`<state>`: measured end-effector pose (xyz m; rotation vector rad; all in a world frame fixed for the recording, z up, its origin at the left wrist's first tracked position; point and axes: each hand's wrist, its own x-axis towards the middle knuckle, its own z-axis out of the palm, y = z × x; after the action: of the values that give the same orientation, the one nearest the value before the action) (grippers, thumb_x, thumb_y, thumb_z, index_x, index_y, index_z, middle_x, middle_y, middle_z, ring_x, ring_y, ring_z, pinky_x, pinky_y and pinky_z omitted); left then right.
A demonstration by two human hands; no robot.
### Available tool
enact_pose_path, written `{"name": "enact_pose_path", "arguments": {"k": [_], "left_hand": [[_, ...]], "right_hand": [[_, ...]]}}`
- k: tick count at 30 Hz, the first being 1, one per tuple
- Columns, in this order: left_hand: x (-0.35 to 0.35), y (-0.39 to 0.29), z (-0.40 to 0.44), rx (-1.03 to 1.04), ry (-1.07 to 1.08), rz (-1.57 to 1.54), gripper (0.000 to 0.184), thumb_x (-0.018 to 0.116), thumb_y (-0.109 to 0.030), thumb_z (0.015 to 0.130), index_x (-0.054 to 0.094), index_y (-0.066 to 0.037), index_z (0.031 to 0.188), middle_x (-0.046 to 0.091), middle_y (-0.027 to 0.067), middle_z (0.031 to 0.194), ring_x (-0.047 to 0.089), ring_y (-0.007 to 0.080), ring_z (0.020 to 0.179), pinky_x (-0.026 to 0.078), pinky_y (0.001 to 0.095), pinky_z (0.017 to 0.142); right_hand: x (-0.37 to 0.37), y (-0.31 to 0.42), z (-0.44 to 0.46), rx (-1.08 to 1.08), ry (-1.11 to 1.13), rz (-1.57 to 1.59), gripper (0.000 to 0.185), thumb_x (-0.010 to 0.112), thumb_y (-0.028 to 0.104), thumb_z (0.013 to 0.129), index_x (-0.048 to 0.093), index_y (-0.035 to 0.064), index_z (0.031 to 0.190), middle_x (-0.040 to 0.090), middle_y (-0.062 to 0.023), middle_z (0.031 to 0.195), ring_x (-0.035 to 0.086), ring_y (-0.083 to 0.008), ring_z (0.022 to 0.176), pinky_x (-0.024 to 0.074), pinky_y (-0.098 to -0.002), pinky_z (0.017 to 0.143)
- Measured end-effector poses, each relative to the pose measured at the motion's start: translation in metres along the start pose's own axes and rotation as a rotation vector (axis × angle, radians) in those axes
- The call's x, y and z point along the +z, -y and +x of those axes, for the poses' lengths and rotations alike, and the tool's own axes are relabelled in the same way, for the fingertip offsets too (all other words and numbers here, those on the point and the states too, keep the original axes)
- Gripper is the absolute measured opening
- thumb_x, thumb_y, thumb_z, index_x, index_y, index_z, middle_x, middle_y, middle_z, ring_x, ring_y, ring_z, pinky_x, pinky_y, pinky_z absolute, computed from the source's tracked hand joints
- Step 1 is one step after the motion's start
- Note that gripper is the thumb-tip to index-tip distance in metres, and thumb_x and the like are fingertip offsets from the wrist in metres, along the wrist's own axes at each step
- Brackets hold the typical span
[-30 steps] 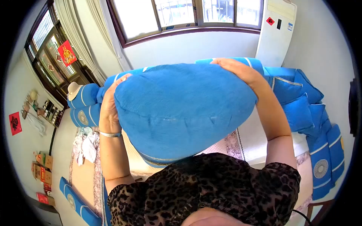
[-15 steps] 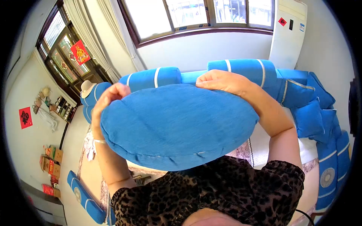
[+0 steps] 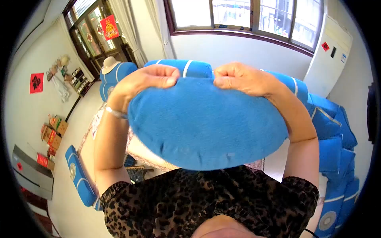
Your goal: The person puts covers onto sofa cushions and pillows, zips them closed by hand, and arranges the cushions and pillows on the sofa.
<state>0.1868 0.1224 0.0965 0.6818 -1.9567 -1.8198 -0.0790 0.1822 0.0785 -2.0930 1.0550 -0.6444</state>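
A plump blue cushion fills the middle of the view, held up in front of my chest. It looks oval from here, with small puckers along its lower edge. My left hand pinches its top edge left of the middle, thumb on the near face. On the right of the middle, my right hand grips the same edge, its thumb also in front and its fingers curled. A short gap of cushion edge lies between the two hands. The cushion's far side is hidden.
Behind the cushion runs a blue sofa with white stripes. More blue cushions are piled at right. A straw hat rests on the sofa's left end. Boxes stand along the left wall, and a tall white air conditioner is at back right.
My left hand has moved right along the cushion's top edge and now pinches it near my right hand. The camera view has turned left, so the room has shifted right.
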Motion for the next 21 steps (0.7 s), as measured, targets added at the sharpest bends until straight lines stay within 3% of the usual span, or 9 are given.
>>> {"name": "enact_pose_path", "arguments": {"k": [4, 7, 8, 11, 16, 18, 19, 20, 21], "left_hand": [[-0.026, 0.038, 0.013, 0.097, 0.061, -0.245, 0.018, 0.059, -0.019, 0.088, 0.055, -0.003, 0.094, 0.058, -0.0016, 0.082, 0.056, 0.0054, 0.073, 0.046, 0.0159, 0.068], [-0.039, 0.049, -0.003, 0.252, -0.151, -0.225, 0.024, 0.058, -0.020, 0.089, 0.060, 0.000, 0.103, 0.061, 0.0046, 0.097, 0.058, 0.0109, 0.088, 0.047, 0.0224, 0.081], [-0.052, 0.068, -0.001, 0.297, -0.060, -0.505, 0.027, 0.057, -0.020, 0.089, 0.059, 0.000, 0.107, 0.061, 0.0058, 0.099, 0.058, 0.0125, 0.091, 0.047, 0.0252, 0.084], [-0.039, 0.091, -0.014, 0.434, -0.465, -0.444, 0.029, 0.057, -0.018, 0.089, 0.056, 0.001, 0.111, 0.061, 0.0070, 0.104, 0.058, 0.0134, 0.093, 0.047, 0.0274, 0.086], [-0.051, 0.099, -0.009, 0.474, -0.450, -0.211, 0.033, 0.054, -0.015, 0.090, 0.052, 0.002, 0.119, 0.058, 0.0091, 0.114, 0.057, 0.0151, 0.100, 0.046, 0.0277, 0.087], [-0.056, 0.104, 0.001, 0.520, -0.598, -0.071, 0.033, 0.052, -0.016, 0.091, 0.053, 0.002, 0.119, 0.058, 0.0090, 0.113, 0.056, 0.0154, 0.100, 0.046, 0.0278, 0.088], [-0.078, 0.114, 0.007, 0.465, -0.525, -0.020, 0.034, 0.049, -0.020, 0.093, 0.053, 0.002, 0.119, 0.058, 0.0086, 0.114, 0.055, 0.0154, 0.102, 0.045, 0.0278, 0.089], [-0.087, 0.115, 0.010, 0.446, -0.525, -0.054, 0.035, 0.048, -0.022, 0.094, 0.053, 0.001, 0.120, 0.058, 0.0086, 0.115, 0.055, 0.0152, 0.103, 0.045, 0.0277, 0.090], [-0.090, 0.116, 0.010, 0.428, -0.525, -0.086, 0.037, 0.047, -0.024, 0.094, 0.052, 0.001, 0.120, 0.057, 0.0086, 0.116, 0.054, 0.0150, 0.103, 0.045, 0.0276, 0.090]], "right_hand": [[0.003, -0.009, 0.011, -0.011, -0.069, -0.017, 0.041, 0.052, 0.041, 0.091, 0.049, 0.0096, 0.066, 0.039, 0.0062, 0.060, 0.038, -0.0053, 0.056, 0.0327, -0.0238, 0.052], [0.000, -0.012, 0.018, -0.006, -0.119, 0.056, 0.038, 0.052, 0.041, 0.091, 0.054, 0.0091, 0.070, 0.043, 0.0057, 0.060, 0.041, -0.0047, 0.056, 0.0343, -0.0223, 0.051], [-0.003, -0.016, 0.020, 0.006, -0.109, 0.093, 0.038, 0.052, 0.041, 0.091, 0.055, 0.0085, 0.072, 0.044, 0.0052, 0.061, 0.042, -0.0046, 0.056, 0.0346, -0.0214, 0.051], [-0.011, -0.027, 0.029, 0.031, -0.083, 0.199, 0.037, 0.052, 0.041, 0.091, 0.059, 0.0072, 0.076, 0.048, 0.0037, 0.063, 0.044, -0.0042, 0.057, 0.0351, -0.0191, 0.050], [-0.009, -0.030, 0.039, 0.051, -0.143, 0.223, 0.037, 0.053, 0.040, 0.091, 0.060, 0.0056, 0.079, 0.053, 0.0026, 0.066, 0.046, -0.0046, 0.057, 0.0380, -0.0202, 0.052], [-0.023, -0.048, 0.059, 0.022, -0.112, 0.009, 0.037, 0.052, 0.039, 0.091, 0.061, 0.0045, 0.081, 0.056, 0.0019, 0.069, 0.047, -0.0061, 0.060, 0.0407, -0.0220, 0.056], [-0.024, -0.056, 0.065, 0.014, -0.091, -0.093, 0.037, 0.052, 0.039, 0.091, 0.061, 0.0040, 0.083, 0.057, 0.0015, 0.071, 0.048, -0.0068, 0.062, 0.0421, -0.0229, 0.058], [-0.014, -0.050, 0.069, -0.133, -0.080, 0.111, 0.039, 0.052, 0.040, 0.091, 0.063, 0.0028, 0.087, 0.059, -0.0006, 0.077, 0.051, -0.0088, 0.069, 0.0443, -0.0247, 0.066], [-0.027, -0.059, 0.079, -0.149, 0.013, 0.043, 0.042, 0.051, 0.042, 0.091, 0.064, 0.0020, 0.095, 0.062, -0.0053, 0.086, 0.054, -0.0111, 0.078, 0.0450, -0.0262, 0.073]]}}
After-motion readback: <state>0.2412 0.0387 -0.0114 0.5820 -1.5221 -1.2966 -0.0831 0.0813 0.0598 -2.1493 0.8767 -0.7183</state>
